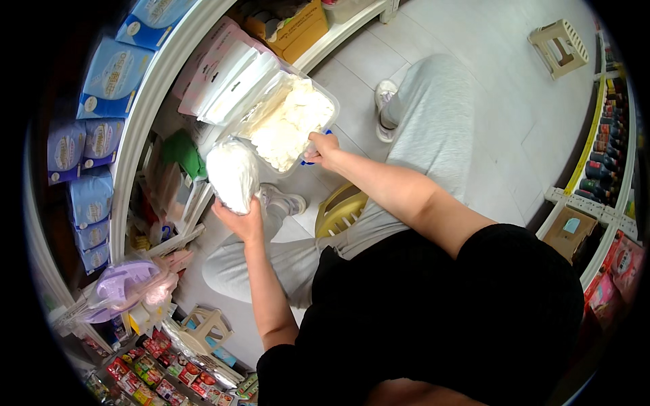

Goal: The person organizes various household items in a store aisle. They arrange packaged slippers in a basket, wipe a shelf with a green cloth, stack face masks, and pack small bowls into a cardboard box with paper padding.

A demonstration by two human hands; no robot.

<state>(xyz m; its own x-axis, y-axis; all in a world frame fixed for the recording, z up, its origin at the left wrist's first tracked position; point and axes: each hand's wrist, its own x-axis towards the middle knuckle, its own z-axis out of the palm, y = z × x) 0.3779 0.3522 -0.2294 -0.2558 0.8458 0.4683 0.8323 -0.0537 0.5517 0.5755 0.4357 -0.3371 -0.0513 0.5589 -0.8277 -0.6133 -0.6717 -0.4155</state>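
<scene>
My left hand (239, 219) grips the lower end of a plastic bag (232, 175) filled with something white. My right hand (322, 149) holds the near right corner of a clear plastic tub (332, 104), beside its blue latch. Crumpled pale cream material (294, 124), of a kind I cannot tell, lies inside the tub. White and pink packaging pouches (238, 83) stand against the tub's far left side. The bag touches or overlaps the tub's left corner.
Shelves with blue packs (109, 76) run along the left. A cardboard box (299, 30) stands beyond the tub. A yellow plastic stool (340, 210) is beneath me, a beige stool (558, 49) at the upper right, another beige stool (205, 330) below left. Bottles (604, 147) line the right shelf.
</scene>
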